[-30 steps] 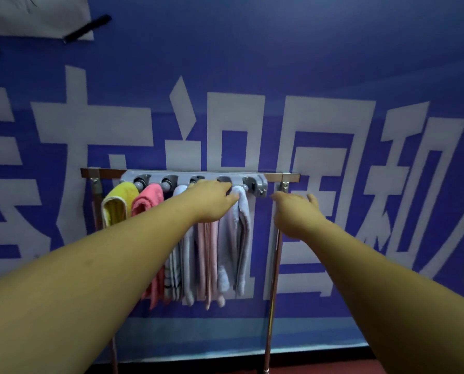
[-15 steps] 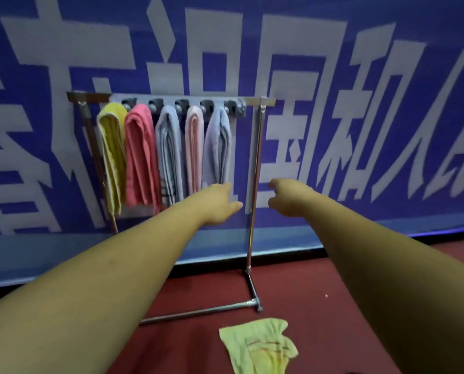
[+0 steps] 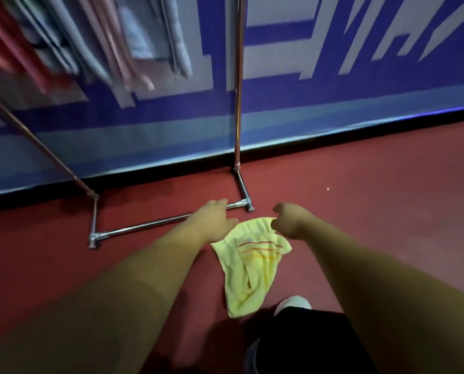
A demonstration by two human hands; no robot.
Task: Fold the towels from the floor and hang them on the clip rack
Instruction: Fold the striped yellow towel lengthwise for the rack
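Because the yellow towel [image 3: 252, 268] lay crumpled on the floor [image 3: 373, 217] just in front of the base of the clip rack [image 3: 150, 225], both arms were extended low. Left grip [image 3: 215, 221] and right grip [image 3: 290, 221] hovered over its far edge, fingers loosely curled, holding nothing, apparently positioned for pickup.

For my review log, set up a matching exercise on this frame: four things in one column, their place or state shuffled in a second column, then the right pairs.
Things:
1. yellow towel
2. hanging towels
3. rack base bar
4. left hand

Place or state:
A. blurred, at the top left of the view
B. shiny metal, horizontal
C. crumpled on the red floor
D. stretched forward, holding nothing

Pairs: 1-C, 2-A, 3-B, 4-D
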